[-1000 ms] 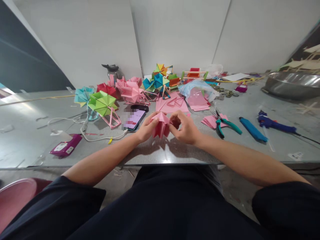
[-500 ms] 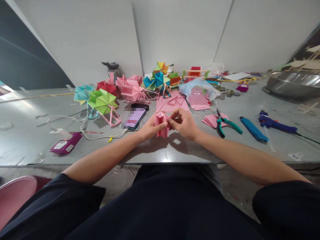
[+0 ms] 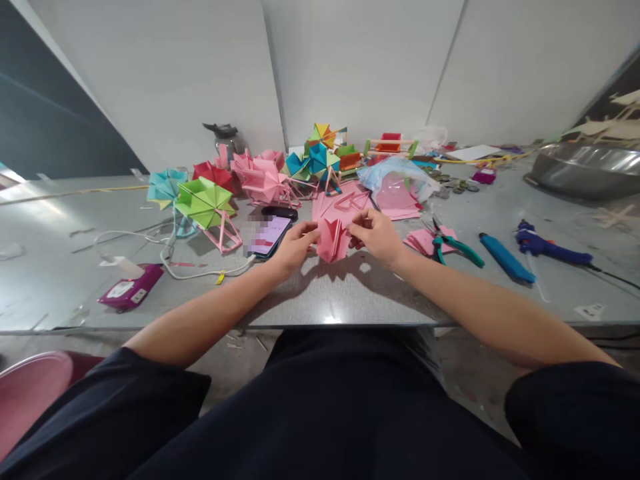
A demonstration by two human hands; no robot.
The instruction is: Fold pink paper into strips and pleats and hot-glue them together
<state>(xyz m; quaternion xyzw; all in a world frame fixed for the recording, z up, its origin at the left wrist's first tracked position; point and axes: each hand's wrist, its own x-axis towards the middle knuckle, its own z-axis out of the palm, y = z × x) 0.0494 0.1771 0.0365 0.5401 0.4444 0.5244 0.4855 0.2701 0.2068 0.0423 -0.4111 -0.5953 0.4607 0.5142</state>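
Between my two hands is a folded pink paper piece (image 3: 332,241), its pleats fanned apart above the metal table. My left hand (image 3: 296,248) pinches its left edge between thumb and fingers. The right edge is pinched by my right hand (image 3: 374,237), with its fingers curled. Just beyond lie pink paper sheets (image 3: 326,208) with thin pink triangular frames (image 3: 353,201) on top. A phone (image 3: 270,235) with a lit screen rests by my left hand. Pliers with green handles (image 3: 457,245) lie across smaller pink paper pieces (image 3: 420,241) right of my right hand.
Folded paper wheels on stands, such as a green one (image 3: 206,202) and a pink one (image 3: 267,183), crowd the back left. A purple power adapter (image 3: 131,288) trails a white cable. To the right are a blue tool (image 3: 507,259), a glue gun (image 3: 553,248) and a steel basin (image 3: 590,170).
The pink paper piece has turned and opened out, its pleats now fanning upward. My hands have moved apart to its opposite edges.
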